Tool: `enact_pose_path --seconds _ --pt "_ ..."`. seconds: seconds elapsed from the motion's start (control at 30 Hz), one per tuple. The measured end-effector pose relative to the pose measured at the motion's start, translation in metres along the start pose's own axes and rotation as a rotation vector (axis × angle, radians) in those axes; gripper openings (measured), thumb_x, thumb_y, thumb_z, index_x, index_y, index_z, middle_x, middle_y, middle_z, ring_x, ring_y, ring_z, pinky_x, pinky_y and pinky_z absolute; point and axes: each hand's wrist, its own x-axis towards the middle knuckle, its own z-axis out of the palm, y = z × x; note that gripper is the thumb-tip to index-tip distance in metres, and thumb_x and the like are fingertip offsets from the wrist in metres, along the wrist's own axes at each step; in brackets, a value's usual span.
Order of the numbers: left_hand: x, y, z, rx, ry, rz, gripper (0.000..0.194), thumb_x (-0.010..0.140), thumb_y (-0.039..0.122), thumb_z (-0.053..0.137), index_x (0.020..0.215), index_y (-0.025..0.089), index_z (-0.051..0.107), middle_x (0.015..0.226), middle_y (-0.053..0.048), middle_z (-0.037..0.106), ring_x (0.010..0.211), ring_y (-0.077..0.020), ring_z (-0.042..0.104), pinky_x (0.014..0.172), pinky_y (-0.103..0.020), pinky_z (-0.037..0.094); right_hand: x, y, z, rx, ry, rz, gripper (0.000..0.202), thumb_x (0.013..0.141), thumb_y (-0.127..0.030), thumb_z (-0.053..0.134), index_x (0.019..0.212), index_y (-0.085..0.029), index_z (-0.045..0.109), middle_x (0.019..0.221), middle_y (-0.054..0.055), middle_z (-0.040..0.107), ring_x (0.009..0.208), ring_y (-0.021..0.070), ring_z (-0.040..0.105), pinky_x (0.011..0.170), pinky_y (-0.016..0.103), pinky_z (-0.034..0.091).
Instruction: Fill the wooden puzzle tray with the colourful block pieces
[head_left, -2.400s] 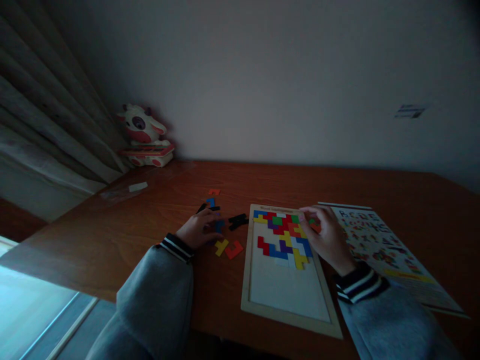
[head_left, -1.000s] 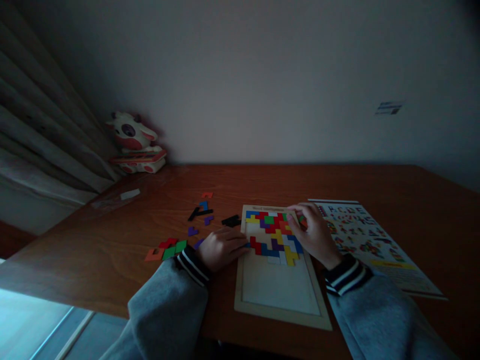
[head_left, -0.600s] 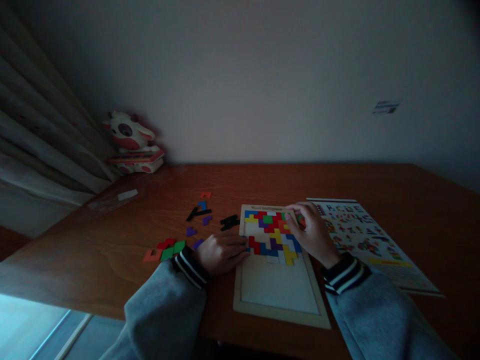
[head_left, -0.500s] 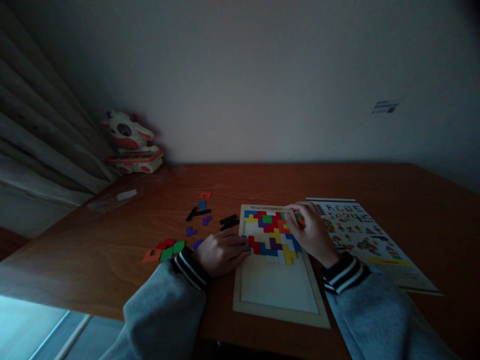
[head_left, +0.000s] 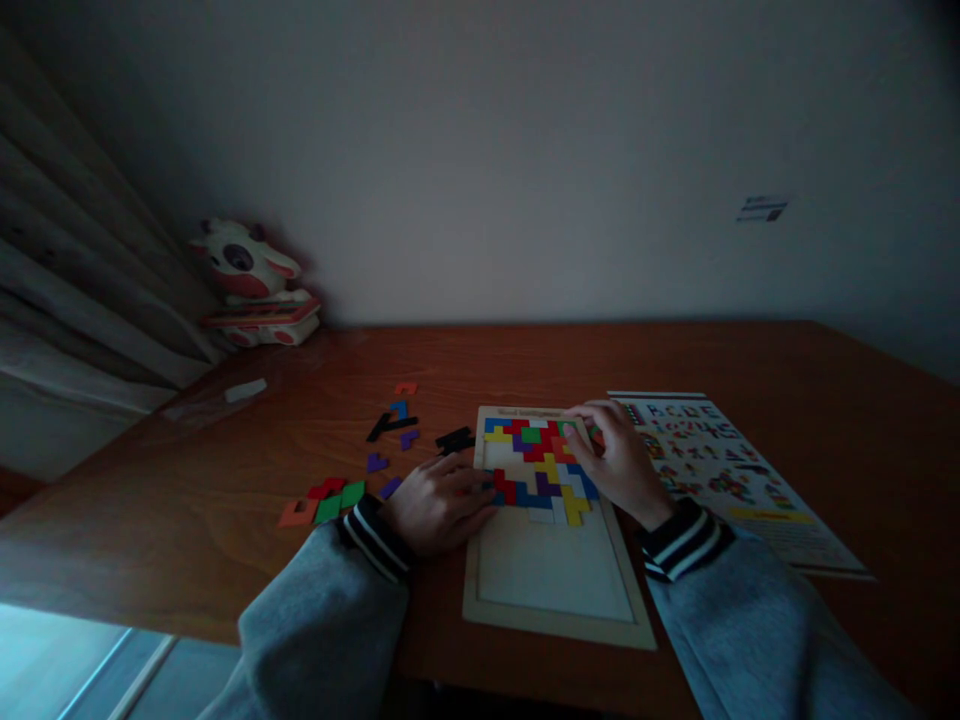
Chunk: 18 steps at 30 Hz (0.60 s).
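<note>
A wooden puzzle board [head_left: 559, 634] lies on the table, its upper half filled with coloured pieces [head_left: 531, 436] and its lower half bare. My left hand [head_left: 439, 503] rests across the board's left edge, fingertips on a blue piece beside a red one [head_left: 505, 489]. At the upper right edge is my right hand [head_left: 616, 462], its thumb and index finger bent over the board near the green and orange pieces. Whether anything small is between those fingers cannot be made out. A gap without pieces shows in the filled area, near its left side.
Loose pieces lie left of the board: black [head_left: 454, 440], purple [head_left: 377, 462], blue [head_left: 400, 409], green [head_left: 352, 494], red and orange [head_left: 298, 513]. A printed sheet [head_left: 739, 470] lies on the right. A cow toy [head_left: 251, 280] stands at the back left, near clear plastic.
The whole view has shifted slightly, so things appear a little further left and up. Both hands keep nearly the same place at the board.
</note>
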Motion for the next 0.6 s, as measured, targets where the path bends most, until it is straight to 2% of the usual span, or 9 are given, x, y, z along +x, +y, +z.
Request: enact_pose_path --seconds 0.17,0.27,0.47,0.6 --pt "0.0011 0.0004 -0.0007 -0.052 -0.048 -0.024 0.030 0.097 0.031 0.054 0.121 0.017 0.066 0.119 -0.009 0.070 0.103 -0.0246 0.064 0.084 -0.041 0.059 0.0001 -0.0008 -0.0005 -0.002 -0.010 0.011 0.015 0.092 -0.027 0.055 0.104 -0.022 0.062 0.102 0.008 0.060 0.100 0.0248 0.058 0.089 0.044 0.048" --pt "0.0012 0.0002 0.0001 -0.102 -0.062 -0.012 0.033 0.098 0.030 0.051 0.126 0.016 0.062 0.121 -0.010 0.070 0.108 -0.0238 0.064 0.088 -0.041 0.059 0.0001 -0.0007 -0.0006 0.000 -0.023 0.016 0.015 0.093 -0.029 0.055 0.104 -0.024 0.062 0.102 0.008 0.060 0.100 0.0254 0.058 0.089 0.046 0.048" --pt "0.0015 -0.0004 0.0044 -0.166 -0.043 0.014 0.028 0.099 0.023 0.050 0.120 0.014 0.065 0.121 -0.010 0.069 0.108 -0.0220 0.065 0.093 -0.039 0.058 -0.0002 -0.0005 -0.0005 -0.006 -0.024 0.010 0.015 0.093 -0.030 0.055 0.104 -0.024 0.061 0.102 0.008 0.060 0.100 0.0257 0.058 0.089 0.046 0.048" --pt "0.0015 -0.0004 0.0089 -0.179 -0.017 -0.021 0.025 0.100 0.025 0.051 0.116 0.015 0.067 0.117 -0.010 0.071 0.103 -0.0206 0.067 0.090 -0.037 0.059 0.0007 -0.0029 -0.0006 -0.002 -0.026 0.018 0.014 0.093 -0.031 0.055 0.103 -0.024 0.062 0.101 0.008 0.060 0.100 0.0256 0.058 0.090 0.046 0.048"
